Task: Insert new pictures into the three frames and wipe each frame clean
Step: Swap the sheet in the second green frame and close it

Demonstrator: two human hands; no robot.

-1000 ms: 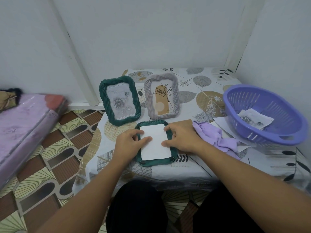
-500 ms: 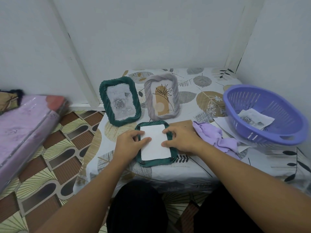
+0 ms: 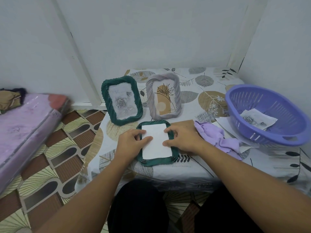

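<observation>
A green frame (image 3: 157, 161) lies face down on the table's near edge with a white picture sheet (image 3: 155, 142) set in its back. My left hand (image 3: 130, 142) rests on the frame's left side, thumb on the paper. My right hand (image 3: 182, 139) presses fingertips on the sheet's right edge. Behind them stand a green frame with a rose picture (image 3: 122, 100) and a grey frame with a flower print (image 3: 164, 96). A lilac cloth (image 3: 217, 135) lies just right of my right hand.
A purple basket (image 3: 269, 115) with a rose picture (image 3: 257, 119) inside sits at the right, over loose papers (image 3: 222, 123). A brown backing board (image 3: 185, 123) peeks out behind my right hand. The leaf-print tablecloth (image 3: 210, 98) covers the table. A pink mattress (image 3: 25, 130) lies left.
Both hands stay on the face-down frame; my fingers shifted slightly along the sheet's edges. Nothing else moved.
</observation>
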